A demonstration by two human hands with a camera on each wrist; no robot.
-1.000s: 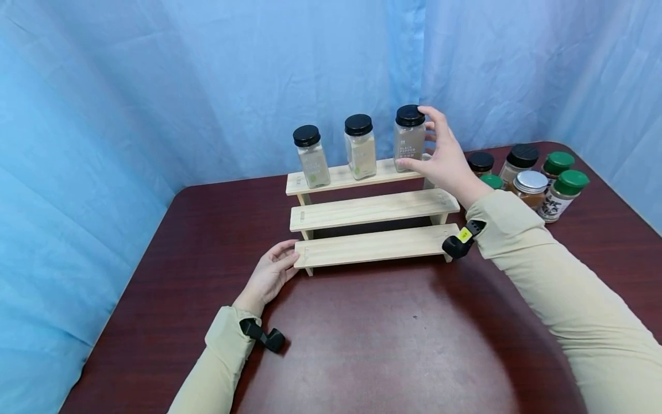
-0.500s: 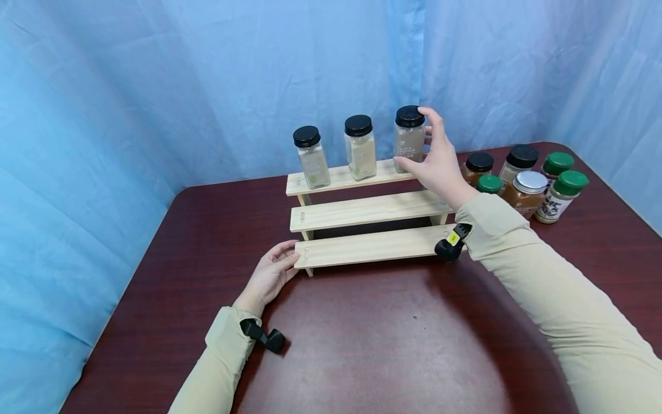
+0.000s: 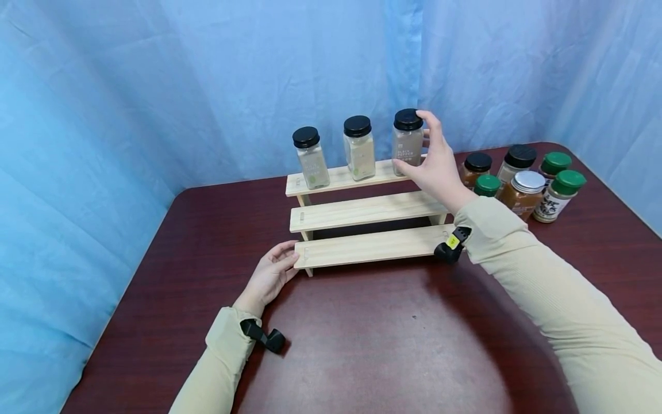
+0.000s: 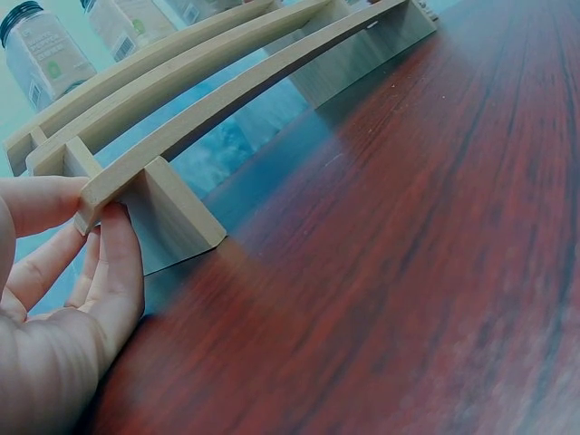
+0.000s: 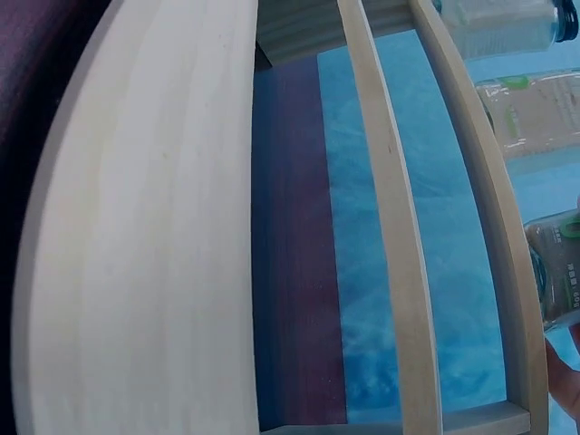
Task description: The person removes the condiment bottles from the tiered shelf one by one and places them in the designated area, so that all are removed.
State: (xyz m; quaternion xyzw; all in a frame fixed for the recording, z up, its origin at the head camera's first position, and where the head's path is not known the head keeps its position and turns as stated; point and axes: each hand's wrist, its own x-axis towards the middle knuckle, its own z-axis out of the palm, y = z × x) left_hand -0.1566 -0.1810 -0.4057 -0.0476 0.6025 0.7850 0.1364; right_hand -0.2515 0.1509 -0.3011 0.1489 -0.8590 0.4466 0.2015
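Note:
A three-step wooden rack [image 3: 369, 211] stands on the table. My left hand [image 3: 270, 271] grips the left end of its lowest shelf, thumb above and fingertips beneath, as the left wrist view shows. At the right part of the top shelf, my right hand [image 3: 439, 167] holds a black pepper jar [image 3: 407, 148] with a black lid between thumb and fingers. This jar's base is at the shelf; whether it bears its full weight there I cannot tell. Two similar black-lidded jars, a left jar [image 3: 313, 164] and a middle jar [image 3: 361, 152], stand upright on the same shelf.
Right of the rack, several spice jars stand grouped on the dark red table [image 3: 393, 339], among them a silver-lidded jar [image 3: 523, 192] and a green-lidded jar [image 3: 557, 198]. A blue curtain [image 3: 248, 92] hangs behind and at both sides.
My right hand and the pepper jar have shifted slightly down and left. The right wrist has swung left, uncovering more of the grouped jars. My left hand stays in place.

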